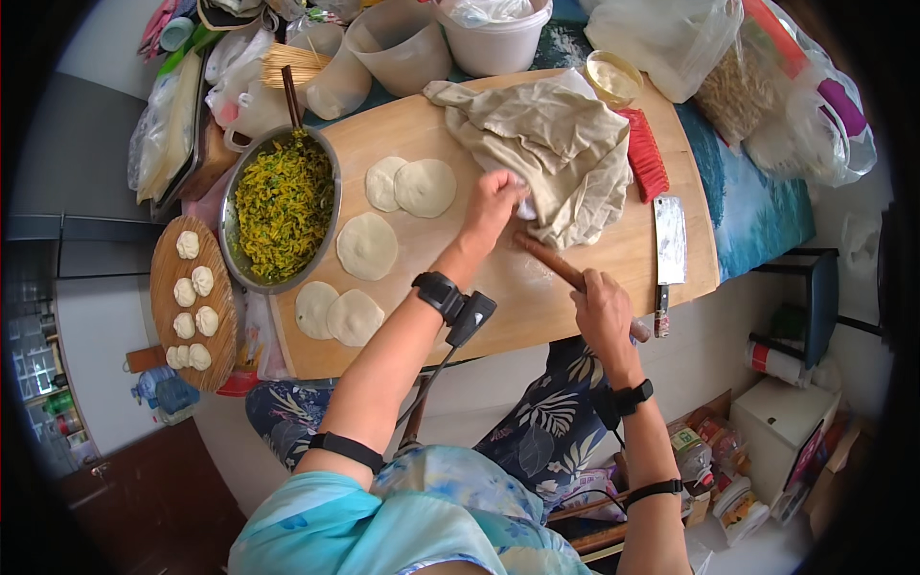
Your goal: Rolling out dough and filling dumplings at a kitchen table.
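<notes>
My right hand (604, 305) grips a wooden rolling pin (552, 260), which slants across the near right part of a wooden board (460, 302). At the left edge of a crumpled beige cloth (553, 151), the fingers of my left hand (494, 205) pinch the fabric. Some white plastic shows under the cloth just below those fingers; what else the cloth covers is hidden. Flat dough rounds lie to the left: an overlapping pair (425, 188) at the back, a single round (367, 246) in the middle and another overlapping pair (356, 318) near the front.
A metal bowl (333, 215) of chopped yellow-green filling with chopsticks (291, 93) stands left, beside a round wooden board (162, 287) bearing several filled buns (207, 320). A cleaver (670, 244), red brush (647, 154) and flour tub (612, 77) lie right. Plastic containers (399, 47) line the back.
</notes>
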The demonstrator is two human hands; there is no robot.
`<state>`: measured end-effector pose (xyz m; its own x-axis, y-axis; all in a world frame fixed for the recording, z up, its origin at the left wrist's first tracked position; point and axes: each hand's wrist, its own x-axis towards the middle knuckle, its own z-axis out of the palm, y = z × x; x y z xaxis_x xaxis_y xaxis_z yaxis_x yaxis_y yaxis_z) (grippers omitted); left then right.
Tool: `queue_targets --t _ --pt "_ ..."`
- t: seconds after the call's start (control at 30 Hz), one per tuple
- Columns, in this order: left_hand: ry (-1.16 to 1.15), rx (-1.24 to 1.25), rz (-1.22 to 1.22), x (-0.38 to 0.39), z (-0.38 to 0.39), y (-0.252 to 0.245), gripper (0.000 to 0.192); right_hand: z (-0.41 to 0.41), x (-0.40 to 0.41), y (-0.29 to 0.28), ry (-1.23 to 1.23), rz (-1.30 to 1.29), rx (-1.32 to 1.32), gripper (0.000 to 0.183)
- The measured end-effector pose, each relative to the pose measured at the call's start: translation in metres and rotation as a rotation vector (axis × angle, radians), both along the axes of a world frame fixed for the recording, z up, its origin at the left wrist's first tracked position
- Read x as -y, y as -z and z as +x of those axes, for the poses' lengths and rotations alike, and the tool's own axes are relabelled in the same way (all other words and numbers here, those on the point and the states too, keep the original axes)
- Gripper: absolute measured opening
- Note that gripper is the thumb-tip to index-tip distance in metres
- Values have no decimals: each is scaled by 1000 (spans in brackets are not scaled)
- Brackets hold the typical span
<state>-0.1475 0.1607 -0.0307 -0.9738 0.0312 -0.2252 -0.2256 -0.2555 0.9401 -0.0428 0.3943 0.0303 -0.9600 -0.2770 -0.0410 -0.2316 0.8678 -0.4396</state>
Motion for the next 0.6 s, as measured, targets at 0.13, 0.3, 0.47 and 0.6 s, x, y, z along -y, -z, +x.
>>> queue_targets --t 0.13,0.3,0.47,0.6 --pt "37 -162 116 -15 -23 -94 6 -39 -2 1 196 -209 -47 22" --pt "-273 -353 -345 -9 -23 -78 5 -106 -6 -17 364 -180 -164 21" --pt "-39 -520 -1055 -30 9 -27 16 -124 -15 -28 400 -174 -82 22" --pt "182 -614 -1198 -59 -5 -17 40 -124 -17 -30 422 -200 -3 23"
